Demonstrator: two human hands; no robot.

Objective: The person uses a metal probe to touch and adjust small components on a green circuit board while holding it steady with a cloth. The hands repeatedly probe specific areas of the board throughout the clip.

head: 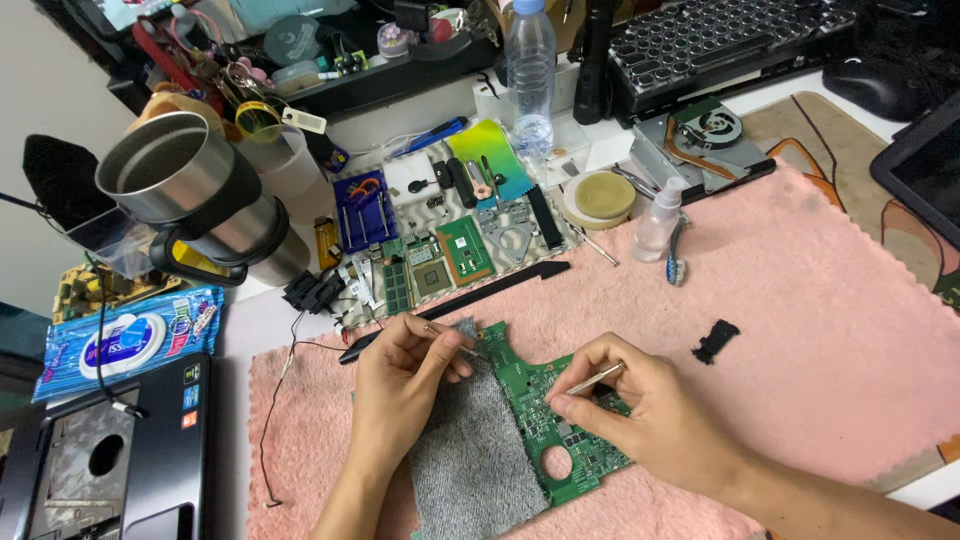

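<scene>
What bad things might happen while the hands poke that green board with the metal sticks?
The metal tool tip in the right hand rests on the green circuit board, so a slip might scratch its tiny parts. The left hand holds a second thin tool over the grey cloth, which could snag. The water bottle nearby might tip and spill.

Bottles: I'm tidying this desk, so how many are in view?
2. A tall clear water bottle stands at the desk's back, by the keyboard; a small spray bottle stands on the pink towel's far edge. Clutter may hide more.

Cluttered white desk point(262, 318), perhaps windowless room
</scene>
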